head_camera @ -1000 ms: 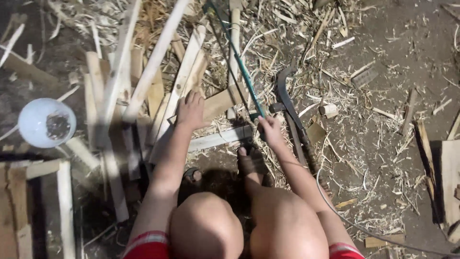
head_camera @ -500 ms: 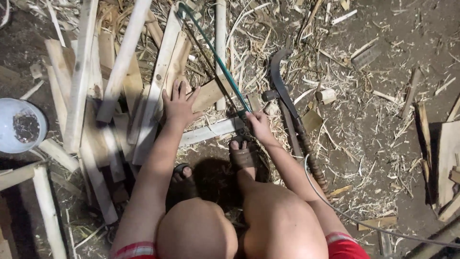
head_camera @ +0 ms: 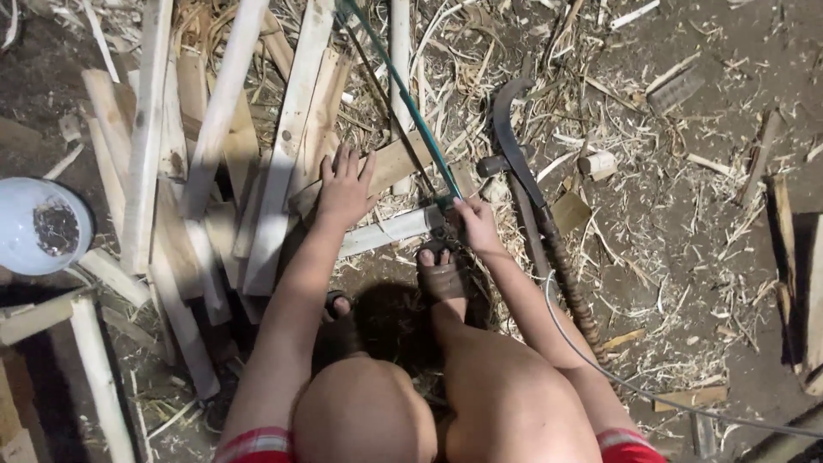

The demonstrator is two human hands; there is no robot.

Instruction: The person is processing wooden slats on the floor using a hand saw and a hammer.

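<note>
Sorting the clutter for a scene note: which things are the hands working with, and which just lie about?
In use: left hand pressing a flat wood piece; right hand on the green-framed saw; pale stick.
Lying about: curved blade tool; white bowl; wood slats.

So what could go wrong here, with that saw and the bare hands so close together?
The left hand presses flat on a wooden board right beside the green bow saw, so a slip of the blade might catch its fingers. The right hand grips the saw's end near a sandalled foot that pins the pale stick. A curved blade tool lies close by too.
</note>
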